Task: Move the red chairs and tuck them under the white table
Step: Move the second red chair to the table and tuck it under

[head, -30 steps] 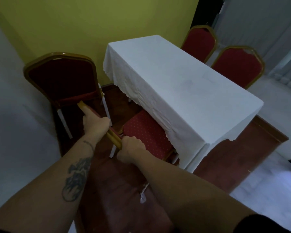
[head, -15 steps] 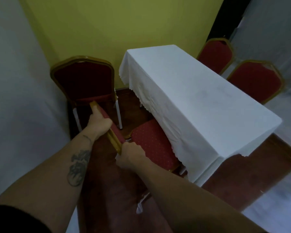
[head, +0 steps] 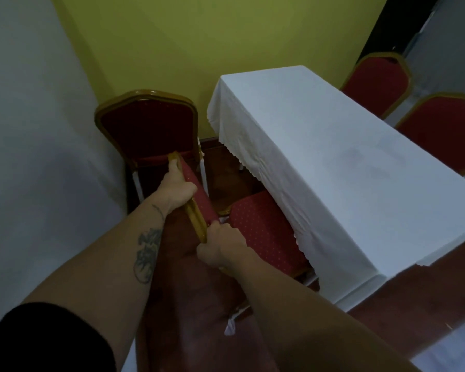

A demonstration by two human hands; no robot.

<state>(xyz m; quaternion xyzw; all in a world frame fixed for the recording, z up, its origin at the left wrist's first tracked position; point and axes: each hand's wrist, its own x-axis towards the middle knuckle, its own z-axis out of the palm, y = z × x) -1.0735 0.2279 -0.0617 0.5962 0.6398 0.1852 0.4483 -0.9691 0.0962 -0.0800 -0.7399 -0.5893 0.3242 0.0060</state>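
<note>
Chair [head: 263, 232] nudged further under table [head: 333, 162] (both hands gripping backrest).

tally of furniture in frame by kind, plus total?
Red chairs: 4. One gripped by the left hand and right hand, its seat partly under the cloth; one by the yellow wall; two beyond the table.
White table: 1
Total: 5

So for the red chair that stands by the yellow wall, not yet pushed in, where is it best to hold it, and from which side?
Probably by the gold top rail of the red chair by the wall, one hand near each rounded corner, coming from behind its back. The back stands upright and the frame rim is narrow enough for a closed grip, as the left hand and right hand already show on the held chair.
</note>
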